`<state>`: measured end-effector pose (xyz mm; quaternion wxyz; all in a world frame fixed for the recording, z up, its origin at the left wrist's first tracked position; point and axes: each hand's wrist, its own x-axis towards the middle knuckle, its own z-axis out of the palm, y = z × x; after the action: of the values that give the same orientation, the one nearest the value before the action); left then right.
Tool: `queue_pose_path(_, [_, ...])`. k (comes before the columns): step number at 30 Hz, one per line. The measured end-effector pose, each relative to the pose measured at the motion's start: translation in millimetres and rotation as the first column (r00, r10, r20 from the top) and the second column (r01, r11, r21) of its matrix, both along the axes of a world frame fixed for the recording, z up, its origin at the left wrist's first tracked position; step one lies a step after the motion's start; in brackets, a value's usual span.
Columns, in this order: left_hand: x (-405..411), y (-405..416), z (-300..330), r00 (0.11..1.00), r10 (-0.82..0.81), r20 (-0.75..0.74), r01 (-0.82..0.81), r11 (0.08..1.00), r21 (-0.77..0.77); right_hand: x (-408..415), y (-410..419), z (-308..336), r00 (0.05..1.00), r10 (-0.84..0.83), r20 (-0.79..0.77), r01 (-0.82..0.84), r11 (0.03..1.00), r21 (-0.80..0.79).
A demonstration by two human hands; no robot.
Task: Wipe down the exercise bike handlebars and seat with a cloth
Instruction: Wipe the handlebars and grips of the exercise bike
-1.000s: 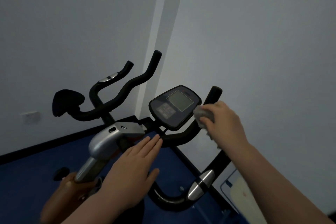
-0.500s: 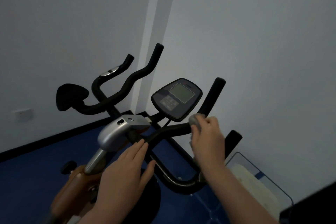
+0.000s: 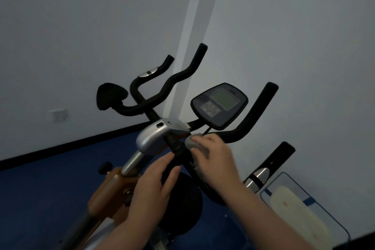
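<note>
Setting: pale grey walls (image 3: 81,26) meeting at a corner, black skirting, dark blue floor (image 3: 40,189); white wall socket (image 3: 58,115) low on the left wall.

Item 1: exercise bike, seen from above. Black handlebars (image 3: 253,119) spread in curved tubes to left and right, several ends rising upright. Silver clamp housing (image 3: 156,136) sits at the centre on a silver post; orange-brown frame (image 3: 105,195) below it. Black seat-shaped pad (image 3: 110,95) shows at the far left, beyond the bars.

Item 2: console (image 3: 219,105), dark oval casing with a grey-green screen, tilted, mounted just right of the centre housing.

Item 3: cloth (image 3: 191,144), grey, bunched, lying against the central bar just below the console and beside the silver housing.

Item 4: right hand (image 3: 215,160), fingers (image 3: 203,140) curled over the cloth and holding it onto the bar; outline blurred.

Item 5: left hand (image 3: 154,182), fingers nearly straight and together, thumb apart, tips resting on the black stem just below the housing; holds nothing.

Item 6: clear container (image 3: 324,209) with blue edging on the floor at lower right, a pale cream object inside; beside it a black handlebar end with a silver band (image 3: 257,176).
</note>
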<state>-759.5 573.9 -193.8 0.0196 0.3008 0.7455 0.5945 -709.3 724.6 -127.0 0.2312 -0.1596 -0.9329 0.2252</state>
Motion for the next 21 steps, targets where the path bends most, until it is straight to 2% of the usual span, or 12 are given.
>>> queue_pose_path(2, [0,-2,-1,0.999,0.0,0.038,-0.001,1.0,0.006,3,23,23,0.999,0.028,0.03,-0.028,0.999,0.019])
queue_pose_path(6, [2,-1,-5,0.997,0.02,0.072,-0.023,0.999,0.037,4,39,37,0.96,-0.244,-0.14,0.252,0.967,0.039])
queue_pose_path(8, [1,-1,-5,0.998,0.012,0.066,-0.015,0.999,0.032,1,14,14,0.978,-0.186,-0.097,0.192,0.98,0.055])
queue_pose_path(10, [0,-1,-4,0.999,-0.005,0.042,0.005,1.0,0.015,0,-7,-5,0.998,-0.035,-0.05,0.035,0.999,-0.005])
queue_pose_path(13, [0,-4,0,0.999,-0.021,0.029,0.021,1.0,0.002,5,-11,-2,0.992,0.123,0.038,-0.119,0.99,-0.077])
queue_pose_path(14, [-1,-5,3,0.999,-0.012,0.031,0.012,1.0,0.004,9,-5,3,0.99,0.135,0.041,-0.131,0.987,-0.09])
queue_pose_path(16, [-6,-6,11,0.999,0.007,0.037,-0.007,1.0,0.005,22,6,7,1.0,-0.002,-0.022,-0.002,0.985,-0.172])
queue_pose_path(17, [-9,-5,16,0.999,0.012,0.029,-0.012,1.0,0.004,28,10,5,0.984,-0.148,-0.1,0.11,0.943,-0.315])
queue_pose_path(18, [-13,-3,21,1.0,0.01,0.013,-0.01,1.0,-0.006,32,11,4,0.923,-0.34,-0.18,0.199,0.822,-0.534])
queue_pose_path(19, [-17,1,28,1.0,-0.002,-0.009,0.002,1.0,-0.024,33,11,3,0.825,-0.529,-0.198,0.218,0.621,-0.752])
queue_pose_path(20, [-19,7,34,0.999,-0.024,-0.031,0.023,0.999,-0.043,30,12,4,0.733,-0.659,-0.168,0.183,0.43,-0.884])
queue_pose_path(21, [-20,12,39,0.997,-0.053,-0.051,0.05,0.997,-0.06,25,14,6,0.673,-0.727,-0.14,0.162,0.329,-0.93])
